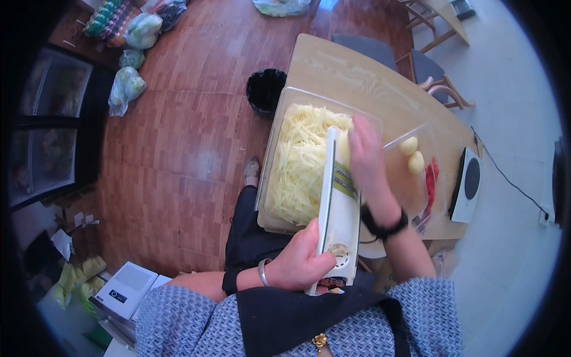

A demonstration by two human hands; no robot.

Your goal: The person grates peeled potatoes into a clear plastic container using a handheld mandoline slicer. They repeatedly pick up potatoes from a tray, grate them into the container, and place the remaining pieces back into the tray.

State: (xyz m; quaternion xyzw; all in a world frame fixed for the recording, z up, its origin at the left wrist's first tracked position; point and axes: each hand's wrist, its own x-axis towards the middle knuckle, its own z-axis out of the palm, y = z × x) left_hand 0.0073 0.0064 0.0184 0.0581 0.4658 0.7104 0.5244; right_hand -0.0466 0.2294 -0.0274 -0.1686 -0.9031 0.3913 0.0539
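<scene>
My left hand (296, 263) grips the lower end of a white mandoline grater (341, 218), thumb on its face near a round slotted part. The grater slants over a clear plastic tub (267, 196) heaped with pale yellow potato shreds (299, 165). At its upper end my right hand (368, 151) lies flat against the face, above the green-edged toothed blade (344, 180). Beside the palm shows a pale piece, apparently a peeled potato (342, 145), mostly hidden by the hand. The right hand is slightly blurred.
On the wooden table (334, 62), right of the tub, a clear container (439, 178) holds peeled potatoes (415, 162) and a red item (430, 185). A hot plate (466, 183) stands at the table's right end. A black-lined bin (266, 91) stands left of the table; chairs (430, 71) stand beyond.
</scene>
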